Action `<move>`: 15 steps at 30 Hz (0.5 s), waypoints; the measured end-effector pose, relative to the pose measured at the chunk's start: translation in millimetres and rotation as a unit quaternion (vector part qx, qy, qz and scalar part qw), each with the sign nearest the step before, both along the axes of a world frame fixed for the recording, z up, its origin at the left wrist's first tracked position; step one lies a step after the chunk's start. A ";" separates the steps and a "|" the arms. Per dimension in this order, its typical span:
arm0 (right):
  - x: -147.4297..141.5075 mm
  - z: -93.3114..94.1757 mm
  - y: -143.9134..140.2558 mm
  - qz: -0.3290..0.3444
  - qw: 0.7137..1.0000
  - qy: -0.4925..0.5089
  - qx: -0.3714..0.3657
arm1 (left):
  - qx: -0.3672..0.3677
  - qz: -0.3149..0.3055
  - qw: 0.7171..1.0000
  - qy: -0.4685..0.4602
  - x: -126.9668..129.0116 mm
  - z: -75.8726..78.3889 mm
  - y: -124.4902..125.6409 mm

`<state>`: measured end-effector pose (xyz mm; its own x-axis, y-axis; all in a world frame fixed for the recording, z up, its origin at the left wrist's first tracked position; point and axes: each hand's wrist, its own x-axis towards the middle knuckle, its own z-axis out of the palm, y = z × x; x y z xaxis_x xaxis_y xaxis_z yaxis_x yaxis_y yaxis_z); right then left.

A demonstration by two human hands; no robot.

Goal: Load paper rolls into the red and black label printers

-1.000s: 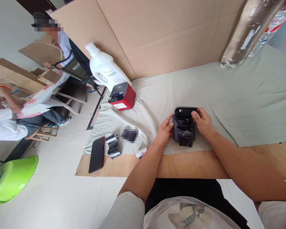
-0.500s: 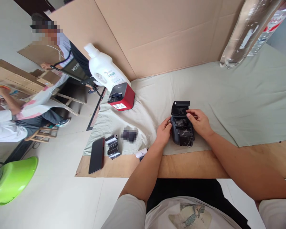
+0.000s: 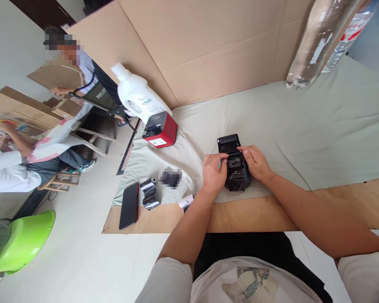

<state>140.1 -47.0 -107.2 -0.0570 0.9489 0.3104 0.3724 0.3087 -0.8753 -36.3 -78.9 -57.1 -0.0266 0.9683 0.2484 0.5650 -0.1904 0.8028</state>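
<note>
— What's changed since a moment ago?
— The lid's swung up; both my hands slid left with the small black printer [image 3: 234, 168].
— Their pose?
— Forearms converge. My left hand [image 3: 213, 173] is curled round its left side, gripping; my right hand [image 3: 255, 162] clasps the right side, fingertips over the open bay. It sits on the pale cloth [image 3: 287, 130] — red printer [image 3: 160, 130] farther back.

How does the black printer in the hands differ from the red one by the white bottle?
The black printer has its lid flipped open; the red printer looks closed. The black printer is held between the left hand and right hand; the red printer stands untouched beside the white bottle. Both are small, boxy and sit on the pale cloth.
</note>
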 end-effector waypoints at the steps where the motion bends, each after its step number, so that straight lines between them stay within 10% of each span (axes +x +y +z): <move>1: -0.1 -0.4 0.5 -0.002 1.000 0.004 0.000 | -0.009 -0.033 0.998 0.043 2.5 6.0 2.1; 8: -0.1 -5.3 4.9 0.001 0.999 0.042 -0.017 | -0.098 -0.162 0.926 0.328 23.5 22.0 34.9; 15: 0.3 -6.6 7.7 -0.001 0.999 0.039 -0.015 | -0.145 -0.162 0.902 0.373 33.3 33.8 43.1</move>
